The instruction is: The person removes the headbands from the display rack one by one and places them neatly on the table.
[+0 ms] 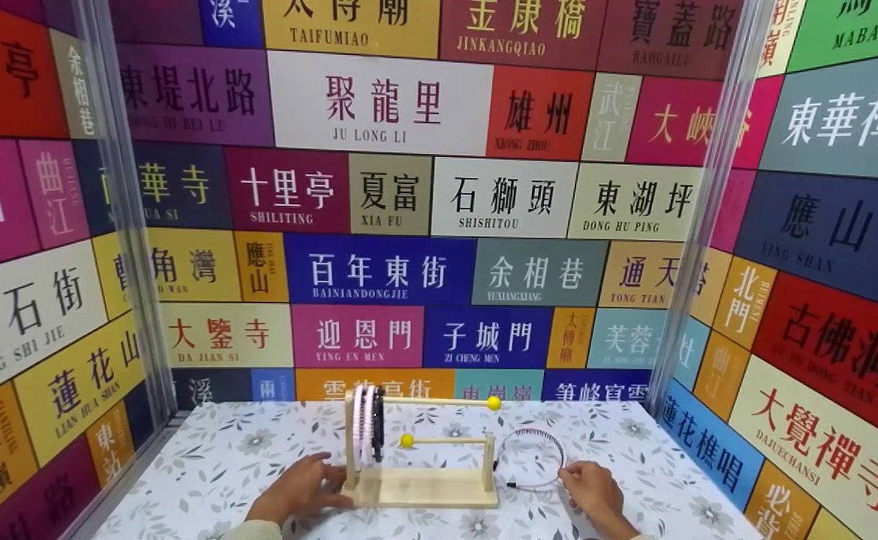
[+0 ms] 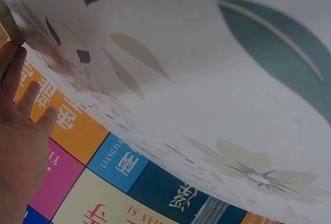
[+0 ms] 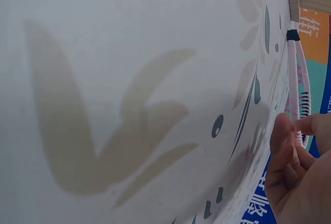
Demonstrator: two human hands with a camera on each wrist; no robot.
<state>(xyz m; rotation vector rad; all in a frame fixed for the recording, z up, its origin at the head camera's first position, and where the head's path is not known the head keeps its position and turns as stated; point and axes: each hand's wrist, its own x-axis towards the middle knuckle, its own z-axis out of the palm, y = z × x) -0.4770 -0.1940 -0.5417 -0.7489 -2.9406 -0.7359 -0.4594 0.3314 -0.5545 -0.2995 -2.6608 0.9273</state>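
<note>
Right hand (image 1: pixel 593 491) pinches the headband (image 1: pixel 562 452) between fingers at its right side; left hand (image 1: pixel 298 487), fingers apart, touches the stand (image 1: pixel 420 489).

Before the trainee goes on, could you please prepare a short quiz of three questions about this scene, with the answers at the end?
1. Open question: what does the right hand pinch?
2. True or false: on the wooden stand, the hanging headbands are on the lower rod.
3. Fill in: the free tip of the upper rod carries a ball coloured ____.

Key:
1. A pale headband, apart from the hanging ones.
2. False; they are on the upper rod.
3. Yellow.
</note>
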